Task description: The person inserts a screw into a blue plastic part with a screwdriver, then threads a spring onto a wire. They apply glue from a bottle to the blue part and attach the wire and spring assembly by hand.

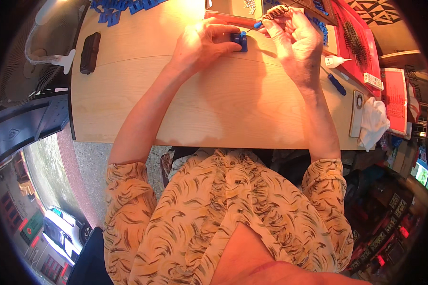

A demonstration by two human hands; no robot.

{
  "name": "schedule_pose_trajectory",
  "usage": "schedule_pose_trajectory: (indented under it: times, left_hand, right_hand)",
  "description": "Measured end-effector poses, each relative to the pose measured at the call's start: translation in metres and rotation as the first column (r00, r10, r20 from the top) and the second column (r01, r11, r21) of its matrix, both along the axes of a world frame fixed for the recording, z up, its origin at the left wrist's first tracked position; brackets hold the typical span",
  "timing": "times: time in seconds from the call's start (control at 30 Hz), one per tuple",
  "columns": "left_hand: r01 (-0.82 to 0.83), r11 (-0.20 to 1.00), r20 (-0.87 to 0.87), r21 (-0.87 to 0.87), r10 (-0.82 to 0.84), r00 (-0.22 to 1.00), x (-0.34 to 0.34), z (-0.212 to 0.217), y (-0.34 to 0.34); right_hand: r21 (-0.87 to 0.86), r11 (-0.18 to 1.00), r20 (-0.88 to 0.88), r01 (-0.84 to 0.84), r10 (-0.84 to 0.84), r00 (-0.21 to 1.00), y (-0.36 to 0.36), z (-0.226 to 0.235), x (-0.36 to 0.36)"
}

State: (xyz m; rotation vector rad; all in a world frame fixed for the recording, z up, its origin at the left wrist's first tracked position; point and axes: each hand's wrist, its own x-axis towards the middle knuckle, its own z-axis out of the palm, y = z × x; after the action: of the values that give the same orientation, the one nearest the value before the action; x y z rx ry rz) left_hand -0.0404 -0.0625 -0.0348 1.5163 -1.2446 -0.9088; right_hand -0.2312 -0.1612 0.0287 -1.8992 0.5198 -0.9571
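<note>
I see the left hand pinching a small blue part at its fingertips; just right of that grip, the right hand pinches a thin-shafted tool. Seemingly they're lining up tool and part; next calls for careful aim.

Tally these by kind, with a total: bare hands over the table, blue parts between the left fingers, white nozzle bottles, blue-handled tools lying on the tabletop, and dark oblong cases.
Bare hands: 2 (left hand, right hand)
Blue part: 1
White nozzle bottle: 1
Blue-handled tool: 1
Dark oblong case: 1
Total: 6
</note>
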Motion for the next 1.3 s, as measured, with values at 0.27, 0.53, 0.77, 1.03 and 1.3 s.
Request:
schedule_pose_trajectory:
  times: [0.27,0.53,0.77,1.03,1.3]
  left_hand:
    - [-0.02,0.994,0.047,-0.11,0.025,0.999,-0.003,0.002,0.007]
    - [-0.051,0.99,0.307,-0.133,0.09,0.947,-0.005,0.01,0.01]
    - [-0.045,0.983,0.292,-0.176,0.096,0.952,-0.004,0.009,0.01]
    - [-0.039,0.993,0.273,-0.114,0.069,0.96,0.003,-0.003,0.006]
    - [-0.017,0.985,0.3,-0.173,0.069,0.952,0.0,0.005,0.008]
  right_hand:
    - [-0.047,0.999,-0.077,-0.002,-0.001,0.997,-0.001,0.005,0.005]
    - [-0.039,0.999,-0.097,-0.038,0.034,0.995,-0.005,0.005,0.003]
    - [-0.068,0.992,-0.113,-0.11,0.102,0.988,-0.011,0.003,0.002]
    - [-0.208,0.971,-0.328,-0.118,0.045,0.944,-0.016,0.01,0.009]
    - [-0.178,0.969,-0.325,-0.172,0.107,0.94,-0.019,0.007,0.011]
